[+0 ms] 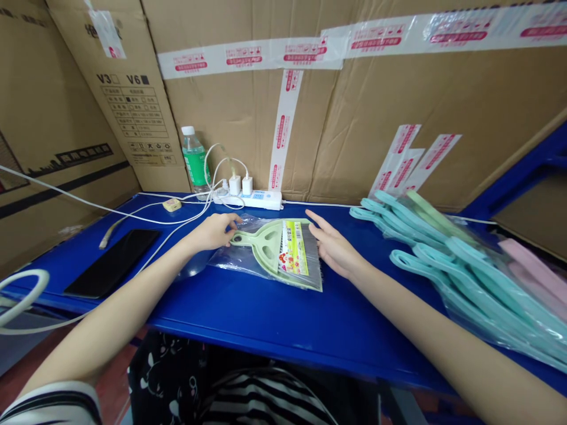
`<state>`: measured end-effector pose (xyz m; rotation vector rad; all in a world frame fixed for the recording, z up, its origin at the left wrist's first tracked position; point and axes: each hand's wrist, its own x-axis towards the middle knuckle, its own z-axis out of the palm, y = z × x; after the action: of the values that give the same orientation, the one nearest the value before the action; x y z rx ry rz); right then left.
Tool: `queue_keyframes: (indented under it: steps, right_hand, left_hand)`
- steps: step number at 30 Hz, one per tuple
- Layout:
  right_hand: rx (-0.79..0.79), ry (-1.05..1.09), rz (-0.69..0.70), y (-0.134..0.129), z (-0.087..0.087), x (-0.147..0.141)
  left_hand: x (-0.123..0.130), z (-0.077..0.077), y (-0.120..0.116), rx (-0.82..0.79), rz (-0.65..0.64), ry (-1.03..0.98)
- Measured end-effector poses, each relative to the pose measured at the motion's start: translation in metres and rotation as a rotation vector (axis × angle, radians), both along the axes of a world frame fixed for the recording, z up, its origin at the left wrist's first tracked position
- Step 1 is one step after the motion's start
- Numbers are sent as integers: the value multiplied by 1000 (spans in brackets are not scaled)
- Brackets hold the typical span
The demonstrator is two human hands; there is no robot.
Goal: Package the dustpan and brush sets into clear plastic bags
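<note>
A pale green dustpan [266, 251] with a grey-bristled brush [314, 260] lies flat on the blue table, its handle toward the left. A yellow printed label [296, 248] covers part of the brush. Clear plastic [239, 261] shows around the handle and below the pan. At the handle's end is my left hand [216, 230], fingers curled down at the plastic and handle; whether they grip it is hard to tell. My right hand [333, 243] is beside the bristle edge, index finger stretched out and the other fingers apart, holding nothing.
Bagged turquoise dustpan sets [478, 283] and a pink one [534, 268] lie at the right. Toward the back stand a power strip [261, 200] with cables and a bottle [195, 165]. A black phone [113, 262] lies left. Cardboard [354, 130] walls the rear.
</note>
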<state>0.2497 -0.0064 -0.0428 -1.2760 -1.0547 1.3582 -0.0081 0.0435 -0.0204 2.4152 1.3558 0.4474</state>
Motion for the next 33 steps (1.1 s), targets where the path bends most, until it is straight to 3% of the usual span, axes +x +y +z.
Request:
queue_keyframes:
  steps: [4, 9, 15, 24, 33]
  right_hand:
    - [-55, -10, 19, -4, 7, -3]
    - [-76, -14, 23, -6, 11, -4]
    - [-79, -30, -11, -5, 11, -6]
    - [-56, -67, 10, -5, 7, -3]
    - [232, -454, 254, 0, -2, 6]
  left_hand:
    - [-3, 5, 0, 55, -22, 84]
    - [-2, 10, -2, 285, 165, 317]
    - [1, 19, -9, 207, 327, 542]
    - [-2, 28, -13, 199, 407, 726]
    - [-3, 28, -14, 238, 337, 728]
